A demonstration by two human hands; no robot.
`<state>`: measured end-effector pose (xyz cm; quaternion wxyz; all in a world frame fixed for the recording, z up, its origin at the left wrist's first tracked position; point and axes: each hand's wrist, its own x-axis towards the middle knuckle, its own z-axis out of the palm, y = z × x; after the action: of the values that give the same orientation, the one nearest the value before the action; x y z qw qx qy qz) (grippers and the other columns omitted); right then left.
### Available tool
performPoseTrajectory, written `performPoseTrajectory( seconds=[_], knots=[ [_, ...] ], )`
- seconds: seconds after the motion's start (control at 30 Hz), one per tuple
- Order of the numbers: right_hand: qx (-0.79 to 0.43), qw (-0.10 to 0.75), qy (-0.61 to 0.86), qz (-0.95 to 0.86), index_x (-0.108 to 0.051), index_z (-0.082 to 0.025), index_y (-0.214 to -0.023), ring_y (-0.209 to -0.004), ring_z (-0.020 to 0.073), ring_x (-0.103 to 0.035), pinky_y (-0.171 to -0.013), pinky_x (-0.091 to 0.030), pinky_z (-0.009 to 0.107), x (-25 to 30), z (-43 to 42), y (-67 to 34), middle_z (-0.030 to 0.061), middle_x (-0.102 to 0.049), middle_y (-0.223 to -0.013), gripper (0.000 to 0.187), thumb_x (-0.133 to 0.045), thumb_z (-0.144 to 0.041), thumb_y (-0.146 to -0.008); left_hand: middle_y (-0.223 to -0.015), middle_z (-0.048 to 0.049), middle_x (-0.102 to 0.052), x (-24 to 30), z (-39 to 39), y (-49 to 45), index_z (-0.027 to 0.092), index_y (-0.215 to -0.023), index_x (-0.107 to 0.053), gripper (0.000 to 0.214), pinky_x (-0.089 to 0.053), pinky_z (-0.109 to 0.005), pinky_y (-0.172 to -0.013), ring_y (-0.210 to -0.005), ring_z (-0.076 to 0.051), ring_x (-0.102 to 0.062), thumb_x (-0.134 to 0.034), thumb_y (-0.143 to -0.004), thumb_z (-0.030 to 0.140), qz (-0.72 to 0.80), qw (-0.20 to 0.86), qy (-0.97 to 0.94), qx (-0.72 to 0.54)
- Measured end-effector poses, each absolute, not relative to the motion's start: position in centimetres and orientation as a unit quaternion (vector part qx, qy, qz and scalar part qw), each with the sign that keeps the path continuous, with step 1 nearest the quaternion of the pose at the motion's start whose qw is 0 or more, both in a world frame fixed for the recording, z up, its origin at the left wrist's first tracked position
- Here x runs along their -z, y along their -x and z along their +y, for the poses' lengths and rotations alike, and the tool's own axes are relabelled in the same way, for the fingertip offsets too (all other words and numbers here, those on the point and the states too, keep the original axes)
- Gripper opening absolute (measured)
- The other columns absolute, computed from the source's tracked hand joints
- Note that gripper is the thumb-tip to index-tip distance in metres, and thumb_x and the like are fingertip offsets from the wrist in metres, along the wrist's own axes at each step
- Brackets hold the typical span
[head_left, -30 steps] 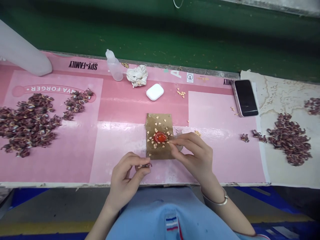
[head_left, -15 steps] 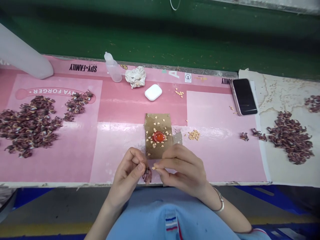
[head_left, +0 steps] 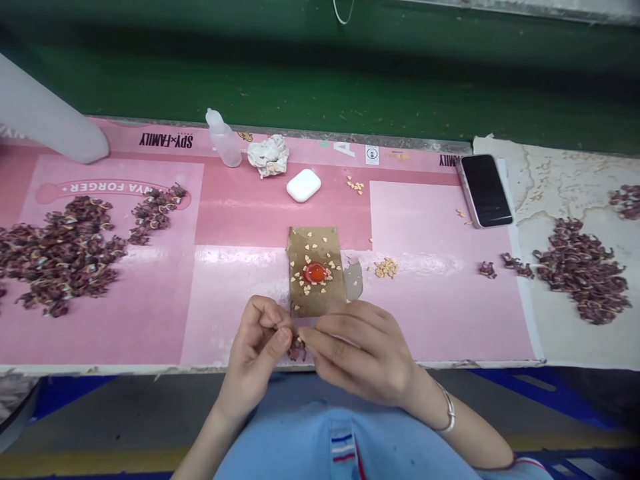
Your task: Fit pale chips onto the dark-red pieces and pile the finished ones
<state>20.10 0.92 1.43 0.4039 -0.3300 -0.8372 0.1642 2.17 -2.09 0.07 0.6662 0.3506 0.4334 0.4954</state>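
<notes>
The left hand [head_left: 264, 343] holds a small dark-red figure [head_left: 297, 351] in a closed thumb-and-finger grip above the counter's [head_left: 235, 300] near edge; the right hand's [head_left: 360, 350] fingertips touch a tan piece [head_left: 300, 339] at the figure, their hold on it unclear. Just beyond lies a brown card [head_left: 320, 305] bearing a glossy red blob [head_left: 315, 272] amid scattered tan bits [head_left: 307, 247]. Piles of similar figures [head_left: 65, 257] lie far left and right.

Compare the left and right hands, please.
The left hand pinches the dark figure; the right hand has fingertips at it. The right hand's wrist wears a bracelet; the left hand's is bare. The right hand shows its back; the left hand, its thumb side. Both have bent fingers.
</notes>
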Motion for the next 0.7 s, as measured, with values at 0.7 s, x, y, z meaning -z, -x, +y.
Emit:
performPoseTrajectory(
  seconds=[0.7],
  knots=[
    [-0.633, 0.414, 0.516, -0.403, -0.081, -0.024, -0.097, -0.068, 0.0189, -0.074, -0.06, -0.063, 0.029, 2.9, 0.4, -25.3, 0.0056, -0.08, -0.084, 0.039, -0.09, -0.05, -0.07, -0.124, -0.0131, -0.067, 2.3, 0.5, 4.8, 0.023, -0.135, -0.051, 0.039, -0.046, -0.045, -0.107, -0.122, -0.027, -0.06, -0.054, -0.101, 0.043, 0.597, -0.029, -0.745, -0.296]
  ],
)
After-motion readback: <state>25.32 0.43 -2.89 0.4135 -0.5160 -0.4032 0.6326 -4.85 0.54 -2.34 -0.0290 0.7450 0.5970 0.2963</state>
